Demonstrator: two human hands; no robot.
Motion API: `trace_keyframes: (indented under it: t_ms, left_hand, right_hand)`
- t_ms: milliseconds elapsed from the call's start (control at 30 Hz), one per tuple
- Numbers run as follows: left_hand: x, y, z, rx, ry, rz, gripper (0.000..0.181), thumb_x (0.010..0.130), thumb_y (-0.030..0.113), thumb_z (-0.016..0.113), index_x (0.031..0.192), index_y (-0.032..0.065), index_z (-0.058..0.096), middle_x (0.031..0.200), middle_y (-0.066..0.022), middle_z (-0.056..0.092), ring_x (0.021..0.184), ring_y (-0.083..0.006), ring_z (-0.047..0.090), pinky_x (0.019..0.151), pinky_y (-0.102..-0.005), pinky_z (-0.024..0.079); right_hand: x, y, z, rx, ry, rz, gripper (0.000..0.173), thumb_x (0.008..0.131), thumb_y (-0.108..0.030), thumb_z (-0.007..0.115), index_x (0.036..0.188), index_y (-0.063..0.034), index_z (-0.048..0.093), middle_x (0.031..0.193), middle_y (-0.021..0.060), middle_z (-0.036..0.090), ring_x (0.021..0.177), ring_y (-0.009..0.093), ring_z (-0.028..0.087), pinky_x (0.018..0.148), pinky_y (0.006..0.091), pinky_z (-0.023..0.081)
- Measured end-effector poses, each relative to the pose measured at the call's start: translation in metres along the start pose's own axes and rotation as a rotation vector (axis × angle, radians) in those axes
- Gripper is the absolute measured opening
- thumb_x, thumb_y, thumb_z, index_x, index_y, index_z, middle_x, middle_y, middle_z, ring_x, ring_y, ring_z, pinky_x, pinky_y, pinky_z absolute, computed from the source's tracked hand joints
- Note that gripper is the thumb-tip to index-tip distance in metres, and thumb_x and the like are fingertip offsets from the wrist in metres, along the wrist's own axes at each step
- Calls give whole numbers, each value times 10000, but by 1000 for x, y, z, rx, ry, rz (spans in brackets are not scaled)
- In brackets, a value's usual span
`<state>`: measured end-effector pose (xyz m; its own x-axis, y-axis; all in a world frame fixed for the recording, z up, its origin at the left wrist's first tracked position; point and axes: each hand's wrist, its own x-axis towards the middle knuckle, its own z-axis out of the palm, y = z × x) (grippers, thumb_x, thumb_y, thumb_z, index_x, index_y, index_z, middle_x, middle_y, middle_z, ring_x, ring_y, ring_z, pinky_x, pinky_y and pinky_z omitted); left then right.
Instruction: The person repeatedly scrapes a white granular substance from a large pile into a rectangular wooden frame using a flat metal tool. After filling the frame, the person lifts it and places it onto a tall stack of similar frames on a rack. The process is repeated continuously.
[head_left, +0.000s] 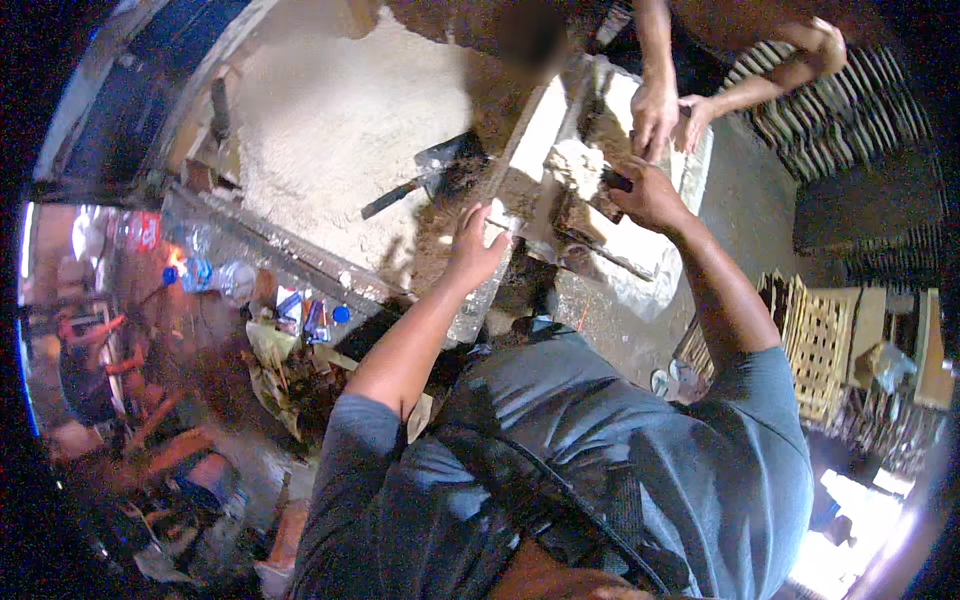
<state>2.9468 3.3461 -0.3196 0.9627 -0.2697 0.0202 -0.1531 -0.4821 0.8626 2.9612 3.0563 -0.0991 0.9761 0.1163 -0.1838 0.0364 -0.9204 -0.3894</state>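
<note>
My left hand (480, 251) is at the near end of a plank (480, 300) beside the powder bin, thumb and fingers spread around a small pale piece. Whether it grips that piece is unclear. My right hand (651, 193) is closed around a dark-handled tool (616, 180) over the white work surface (637, 244). A clump of pale, crumbly material (577, 169) lies just left of that tool. Beyond my right hand, a co-worker's hand (655, 120) reaches down almost against it, and the co-worker's other hand (697, 120) rests close by.
A wide bin of pale powder (337, 150) lies at upper left, with a dark-handled hand tool (401, 193) on it. Plastic bottles (232, 279) stand along its near side. Woven slatted racks (821, 345) and stacked thin sheets (840, 112) stand at right.
</note>
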Motion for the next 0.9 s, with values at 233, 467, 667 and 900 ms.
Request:
trace_keyframes:
  t_ms: [233,467,667,900]
  left_hand:
    - [46,21,82,181,-287,-254,1090,886,606,649,1603,-11,107,1668,-252,124,1550,-438,9,1265,-472,5]
    - [58,35,81,330,-302,-339,1181,832,636,719,1607,4,90,1678,-254,20,1541,-452,-89,1254,-543,75]
    - [60,52,67,280,-370,-414,1218,814,634,736,1607,-1,65,1683,-242,-13,1547,-428,-99,1260,-497,57]
    - [58,41,75,197,-343,-437,1264,782,613,776,1612,10,38,1688,-229,-15,1548,-421,-109,1261,-488,54]
  right_hand:
    - [-56,94,63,-515,259,48,350,792,-141,687,1128,-69,617,1074,148,588,949,372,661,860,456,556]
    - [-67,125,56,-216,531,470,278,818,-195,713,1021,-17,649,1043,194,631,954,398,650,843,496,538]
    - [-29,75,90,55,291,429,314,916,-279,658,1075,-8,670,1104,238,622,998,448,645,877,509,539]
    - [-60,62,144,-161,250,185,173,923,-140,580,1019,2,597,1066,211,599,838,405,690,753,501,579]
